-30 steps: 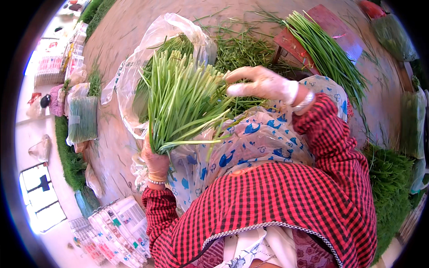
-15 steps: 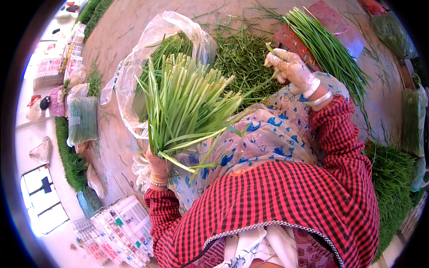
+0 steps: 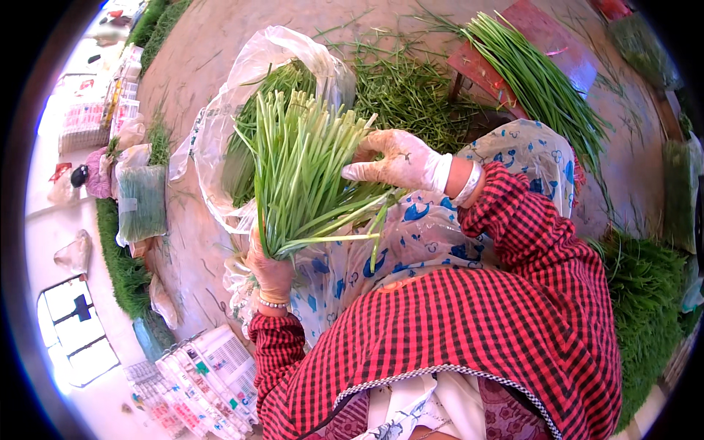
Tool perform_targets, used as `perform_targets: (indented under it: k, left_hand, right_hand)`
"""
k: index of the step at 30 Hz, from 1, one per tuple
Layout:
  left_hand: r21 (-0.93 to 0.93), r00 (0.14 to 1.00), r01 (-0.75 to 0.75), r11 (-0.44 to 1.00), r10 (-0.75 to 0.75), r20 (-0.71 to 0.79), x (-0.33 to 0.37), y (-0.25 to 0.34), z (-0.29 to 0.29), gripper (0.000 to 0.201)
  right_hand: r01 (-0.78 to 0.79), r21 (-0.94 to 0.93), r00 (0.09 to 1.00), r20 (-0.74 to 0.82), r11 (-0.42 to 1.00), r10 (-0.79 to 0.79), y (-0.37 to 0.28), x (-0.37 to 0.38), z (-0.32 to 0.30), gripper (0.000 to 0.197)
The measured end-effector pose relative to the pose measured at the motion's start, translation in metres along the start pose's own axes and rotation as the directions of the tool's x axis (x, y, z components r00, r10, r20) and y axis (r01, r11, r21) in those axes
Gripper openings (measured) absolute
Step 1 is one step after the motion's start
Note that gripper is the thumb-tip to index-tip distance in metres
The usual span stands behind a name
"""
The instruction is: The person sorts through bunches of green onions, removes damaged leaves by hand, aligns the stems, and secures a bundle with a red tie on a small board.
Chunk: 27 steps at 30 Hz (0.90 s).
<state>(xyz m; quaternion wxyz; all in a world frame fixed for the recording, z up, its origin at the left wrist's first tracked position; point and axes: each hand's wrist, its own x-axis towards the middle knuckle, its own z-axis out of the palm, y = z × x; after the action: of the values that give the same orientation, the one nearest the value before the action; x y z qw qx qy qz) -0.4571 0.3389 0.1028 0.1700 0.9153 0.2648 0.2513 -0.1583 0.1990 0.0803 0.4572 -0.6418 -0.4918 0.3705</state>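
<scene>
My left hand (image 3: 271,273), in a thin pale glove with a beaded bracelet at the wrist, is wrapped round the lower part of a bunch of garlic chives (image 3: 304,176). The pale cut ends of the bunch point up and away from me, and a few loose leaves stick out to the right. At the bunch's right edge is my right hand (image 3: 400,158), gloved, thumb and fingers apart against the outer stalks; nothing is plainly gripped. Behind the bunch stands a clear plastic bag (image 3: 275,48) with more greens inside. Patterned plastic sheeting (image 3: 433,227) covers my lap.
Loose green trimmings (image 3: 411,88) lie heaped on the floor ahead. At the far right, more long chives (image 3: 528,70) rest across a small red stool (image 3: 466,62). Dense greens (image 3: 645,323) stand close on my right. Stacked newspapers (image 3: 213,374) are at the near left, bagged greens (image 3: 141,202) beyond.
My right hand has come left and nearer, from above the trimmings to the bunch, and the leaf bits it held are gone from it. The left hand has turned the bunch slightly more upright.
</scene>
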Motion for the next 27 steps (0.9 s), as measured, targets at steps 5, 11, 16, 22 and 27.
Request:
perform_targets:
  k: [5,11,16,22,27]
  left_hand:
    - [0.189,0.994,-0.065,0.98,0.08,-0.071,0.003,0.008,-0.001,0.063]
    - [0.255,0.974,-0.172,0.951,0.203,-0.101,0.001,0.001,-0.006,0.065]
    - [0.3,0.966,-0.231,0.926,0.255,-0.042,0.005,0.004,-0.01,0.061]
    - [0.388,0.967,-0.237,0.89,0.256,0.004,-0.001,-0.005,-0.015,0.06]
    - [0.385,0.965,-0.244,0.89,0.261,0.01,0.004,-0.001,-0.011,0.06]
  right_hand:
    - [0.225,0.166,0.967,-0.156,0.96,-0.2,0.005,-0.001,0.018,0.024]
    - [0.13,0.587,0.99,-0.037,0.799,-0.134,-0.01,-0.04,-0.012,0.019]
    - [0.266,0.569,0.959,-0.079,0.778,-0.271,-0.011,-0.061,-0.077,0.018]
    - [0.193,-0.044,0.965,-0.172,0.98,-0.198,-0.044,-0.052,-0.094,0.031]
    - [0.489,-0.143,0.849,-0.147,0.86,-0.507,-0.037,-0.022,-0.043,0.02]
